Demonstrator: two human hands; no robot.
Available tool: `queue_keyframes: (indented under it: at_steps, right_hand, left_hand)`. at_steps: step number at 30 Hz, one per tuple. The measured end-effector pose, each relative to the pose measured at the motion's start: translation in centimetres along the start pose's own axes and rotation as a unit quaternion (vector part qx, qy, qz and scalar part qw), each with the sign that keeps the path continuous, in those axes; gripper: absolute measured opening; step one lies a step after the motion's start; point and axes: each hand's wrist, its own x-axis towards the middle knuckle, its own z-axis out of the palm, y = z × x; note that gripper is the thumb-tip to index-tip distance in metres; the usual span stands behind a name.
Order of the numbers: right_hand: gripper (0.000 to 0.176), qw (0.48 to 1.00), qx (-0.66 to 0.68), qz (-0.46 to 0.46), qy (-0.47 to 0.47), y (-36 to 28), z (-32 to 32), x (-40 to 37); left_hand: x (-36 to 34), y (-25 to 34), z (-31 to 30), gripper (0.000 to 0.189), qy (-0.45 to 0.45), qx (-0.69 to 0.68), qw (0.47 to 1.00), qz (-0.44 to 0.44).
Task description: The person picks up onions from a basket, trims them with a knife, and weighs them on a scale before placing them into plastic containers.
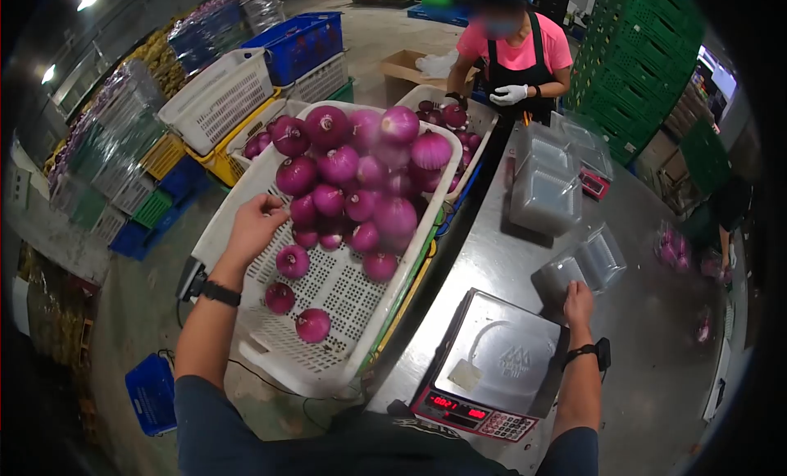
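Note:
My left hand (261, 224) is at the left rim of a white perforated crate (332, 296), its fingers curled beside the red onions (329, 199); whether anything is between them is too small to tell. Most onions are heaped at the crate's far end, with a few loose ones nearer me. My right hand (579, 302) pinches the near edge of an open clear plastic container (597, 259) over the metal table (656, 345). Just left of that hand sits a digital scale (500, 353) with a lit red display and a small pale label on its plate.
Stacked clear containers (545, 189) stand farther up the table beside a small red device (594, 183). A co-worker (525, 54) in an apron and gloves is by another onion crate (492, 115). Green crates (631, 58) rise behind. Bagged onions (674, 247) lie at right.

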Motion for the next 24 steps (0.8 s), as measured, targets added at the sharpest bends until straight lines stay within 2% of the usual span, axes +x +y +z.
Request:
queue_keyframes:
  at_steps: [1,2,3,4,5,7,8,9,10,12,13,15,16,17,18,20,22,24]
  right_hand:
    - [0.041,0.998,-0.027,0.002,0.048,0.8,0.8,0.1]
    - [0.041,0.998,-0.029,0.003,0.050,0.9,0.7,0.0]
    - [0.040,0.993,0.039,0.017,0.107,1.0,0.4,-0.1]
    - [0.039,0.980,0.105,0.031,0.163,0.9,-0.1,-0.1]
    - [0.039,0.980,0.103,0.033,0.165,0.5,-1.2,-0.2]
    - [0.032,0.954,0.142,-0.012,0.265,-0.6,-4.0,-0.9]
    - [0.032,0.953,0.140,-0.011,0.268,-1.9,-5.7,-2.2]
    - [0.030,0.956,0.138,-0.040,0.256,-3.9,-7.2,-4.2]
    - [0.029,0.958,0.135,-0.067,0.242,-5.6,-8.3,-6.7]
    - [0.023,0.973,0.095,-0.129,0.165,-7.2,-9.3,-12.6]
    - [0.018,0.980,0.057,-0.152,0.114,-7.1,-9.1,-15.8]
    - [0.012,0.974,0.000,-0.226,0.021,-7.5,-8.7,-21.5]
    - [0.017,0.961,-0.019,-0.277,-0.019,-8.5,-8.6,-23.6]
    - [0.015,0.964,-0.014,-0.259,-0.053,-10.5,-8.6,-25.0]
    - [0.014,0.967,-0.010,-0.240,-0.086,-12.2,-8.8,-26.4]
    - [0.018,0.970,-0.005,-0.220,-0.100,-14.3,-9.4,-27.5]
    - [0.023,0.973,0.001,-0.204,-0.112,-16.1,-10.0,-27.8]
    - [0.031,0.976,0.031,-0.204,-0.073,-17.4,-10.4,-27.8]
  left_hand:
    - [1.5,0.1,1.4,0.034,0.026,0.044,0.998,0.046]
    - [2.9,0.2,3.0,0.037,0.051,0.088,0.991,0.092]
    - [4.3,0.1,4.5,0.037,0.050,0.085,0.991,0.093]
    - [5.7,-0.1,6.1,0.041,0.093,0.153,0.973,0.147]
    - [6.7,0.1,7.5,0.045,0.136,0.220,0.945,0.200]
    - [8.4,0.8,10.0,0.050,0.160,0.228,0.938,0.208]
    - [9.2,1.0,10.7,0.055,0.186,0.238,0.929,0.213]
    - [10.3,0.9,11.1,0.066,0.193,0.230,0.931,0.206]
    - [11.1,1.3,10.9,0.066,0.191,0.228,0.932,0.208]
    - [12.8,2.8,9.8,0.070,0.261,0.267,0.883,0.282]
    - [13.9,3.2,9.3,0.079,0.287,0.303,0.861,0.291]
    - [15.5,4.3,8.3,0.084,0.253,0.341,0.857,0.293]
    - [16.6,4.7,8.0,0.088,0.223,0.379,0.848,0.296]
    - [18.0,4.9,7.7,0.096,0.173,0.390,0.857,0.290]
    - [18.6,5.2,7.8,0.096,0.170,0.386,0.857,0.296]
    - [19.2,6.1,8.3,0.098,0.091,0.420,0.879,0.206]
    - [19.4,6.5,8.5,0.099,0.092,0.411,0.883,0.205]
    - [19.6,5.7,8.3,0.097,0.094,0.376,0.894,0.224]
